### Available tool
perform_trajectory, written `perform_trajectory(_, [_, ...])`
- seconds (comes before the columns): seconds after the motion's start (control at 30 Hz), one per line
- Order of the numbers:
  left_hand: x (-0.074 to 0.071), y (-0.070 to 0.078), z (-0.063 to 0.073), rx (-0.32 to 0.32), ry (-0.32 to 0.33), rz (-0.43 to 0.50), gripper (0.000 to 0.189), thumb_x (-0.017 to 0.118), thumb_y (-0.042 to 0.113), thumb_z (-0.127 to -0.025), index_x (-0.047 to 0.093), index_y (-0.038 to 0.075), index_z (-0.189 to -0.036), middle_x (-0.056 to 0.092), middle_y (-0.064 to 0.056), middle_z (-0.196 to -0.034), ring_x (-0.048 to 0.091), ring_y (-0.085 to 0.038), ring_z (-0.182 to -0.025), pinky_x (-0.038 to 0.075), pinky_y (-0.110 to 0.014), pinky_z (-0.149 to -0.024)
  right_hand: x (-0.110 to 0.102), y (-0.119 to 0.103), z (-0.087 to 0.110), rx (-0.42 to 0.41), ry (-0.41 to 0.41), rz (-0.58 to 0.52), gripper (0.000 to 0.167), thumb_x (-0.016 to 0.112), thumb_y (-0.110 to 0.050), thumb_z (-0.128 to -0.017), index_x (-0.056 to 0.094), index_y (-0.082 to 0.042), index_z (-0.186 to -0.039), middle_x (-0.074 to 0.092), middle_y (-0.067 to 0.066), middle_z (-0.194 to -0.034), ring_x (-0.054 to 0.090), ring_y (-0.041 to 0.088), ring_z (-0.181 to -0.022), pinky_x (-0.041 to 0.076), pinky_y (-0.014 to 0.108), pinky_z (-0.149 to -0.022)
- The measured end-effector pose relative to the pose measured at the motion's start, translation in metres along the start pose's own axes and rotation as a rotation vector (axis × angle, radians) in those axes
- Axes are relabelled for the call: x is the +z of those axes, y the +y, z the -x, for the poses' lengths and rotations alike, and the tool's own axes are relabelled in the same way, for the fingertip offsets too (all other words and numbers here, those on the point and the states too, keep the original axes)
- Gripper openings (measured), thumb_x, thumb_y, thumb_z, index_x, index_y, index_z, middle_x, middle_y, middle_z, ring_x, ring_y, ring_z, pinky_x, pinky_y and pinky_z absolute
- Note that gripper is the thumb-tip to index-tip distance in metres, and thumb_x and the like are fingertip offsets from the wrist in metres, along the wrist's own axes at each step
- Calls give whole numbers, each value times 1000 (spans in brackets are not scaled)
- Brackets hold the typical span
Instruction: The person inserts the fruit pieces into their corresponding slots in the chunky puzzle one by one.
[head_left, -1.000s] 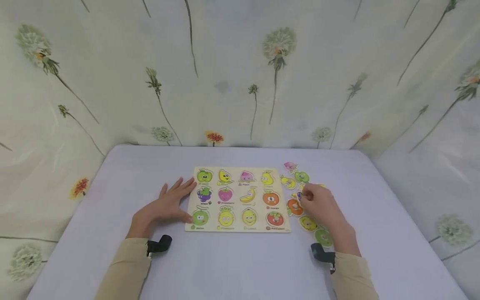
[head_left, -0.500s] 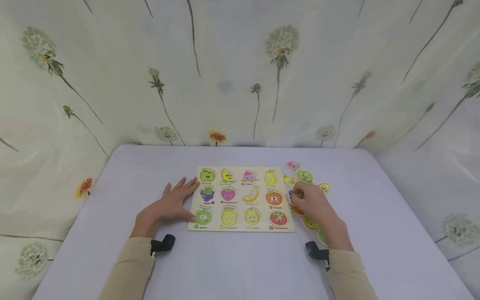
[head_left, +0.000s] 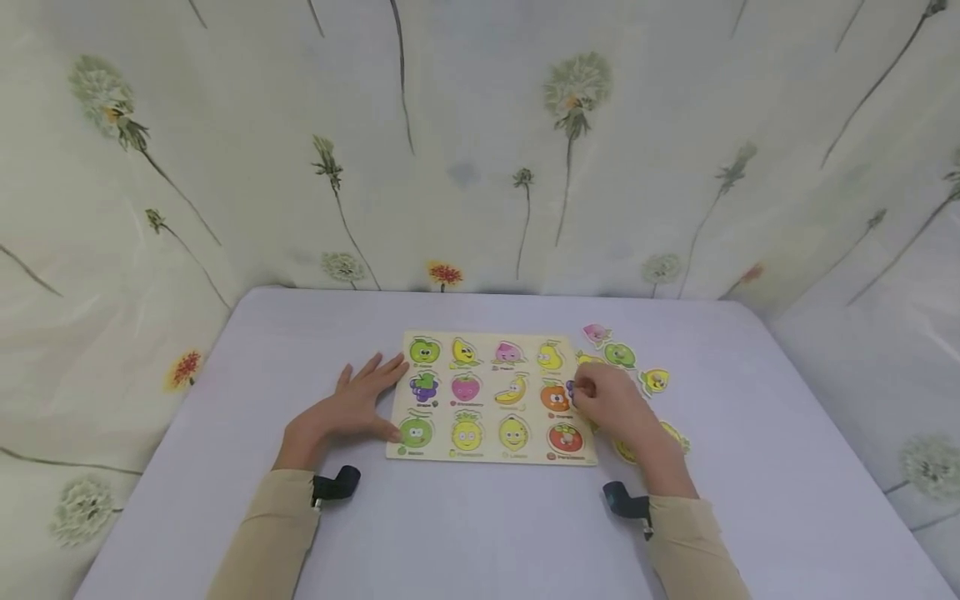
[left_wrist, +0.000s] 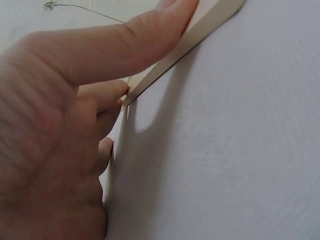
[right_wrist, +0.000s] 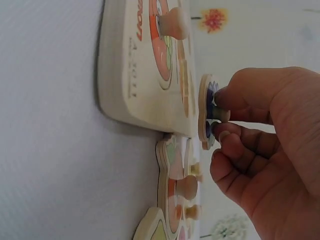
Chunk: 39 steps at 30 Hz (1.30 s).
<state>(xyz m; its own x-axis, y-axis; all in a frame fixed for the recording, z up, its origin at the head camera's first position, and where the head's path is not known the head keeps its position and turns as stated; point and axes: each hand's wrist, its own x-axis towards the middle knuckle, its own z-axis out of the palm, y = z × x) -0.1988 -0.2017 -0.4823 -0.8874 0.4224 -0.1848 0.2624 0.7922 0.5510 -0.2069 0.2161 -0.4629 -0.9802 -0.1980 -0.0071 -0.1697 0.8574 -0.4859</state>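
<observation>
A wooden fruit puzzle board (head_left: pixel 487 410) lies flat on the white table. My left hand (head_left: pixel 348 412) rests at its left edge, fingers spread, the thumb on the lower left corner. My right hand (head_left: pixel 617 408) pinches the wooden knob of a purple grape puzzle piece (right_wrist: pixel 203 112) between thumb and fingers. That piece is raised, tilted on edge in the right wrist view, near the board's right side beside the printed orange (head_left: pixel 556 397). A knobbed persimmon piece (head_left: pixel 566 437) sits in the lower right of the board.
Right of the board lie loose pieces: a pink peach (head_left: pixel 597 335), a round green fruit (head_left: pixel 620 355), a yellow fruit (head_left: pixel 655 381) and several more partly under my right hand and arm. A flower-printed cloth (head_left: pixel 480 225) hangs behind the table.
My right hand has moved left from the loose pieces to the board's right edge, carrying the grape piece. The left hand keeps its place on the board; the view has shifted slightly.
</observation>
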Motion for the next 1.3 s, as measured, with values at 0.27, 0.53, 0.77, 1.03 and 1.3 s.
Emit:
perform_trajectory(0.27, [0, 0, -1, -3, -7, 0, 117, 84, 51, -67, 19, 19, -160, 11, 1, -169, -4, -32, -157, -12, -62, -122, 5, -10, -3, -2, 1, 3, 3, 62, -17, -91, 65, -15, -91, 58, 3, -83, 52, 19, -78, 42, 29, -62])
perform_trajectory(0.53, [0, -2, -1, -1, -1, -4, 117, 84, 51, -68, 18, 21, -160, 10, 2, -169, -4, -31, -157, -11, -62, -122, 10, -19, -7, -30, -13, 5, 4, 61, -15, -90, 65, -15, -88, 57, 2, -80, 51, 19, -78, 41, 29, -63])
perform_trajectory(0.77, [1, -4, 0, -7, -1, 9, 117, 84, 51, -67, 19, 22, -160, 10, 3, -169, -5, -30, -157, -11, -62, -123, 18, -30, -8, -51, -60, -13, 3, 65, -15, -90, 65, -12, -92, 57, 3, -82, 52, 18, -79, 43, 28, -63])
perform_trajectory(1.03, [1, -5, -1, -6, 2, 3, 117, 84, 51, -67, 19, 22, -160, 10, 3, -169, -4, -30, -157, -11, -62, -123, 23, -37, -11, -55, -55, -9, 3, 67, -16, -90, 65, -14, -92, 58, 2, -82, 53, 17, -76, 43, 27, -63])
perform_trajectory(1.3, [1, -5, -3, 11, -2, -10, 117, 84, 52, -68, 19, 19, -160, 10, 1, -170, -4, -33, -157, -10, -65, -122, 24, -49, -19, -104, -50, 1, 3, 65, -17, -92, 66, -15, -93, 59, 1, -83, 53, 17, -77, 43, 29, -65])
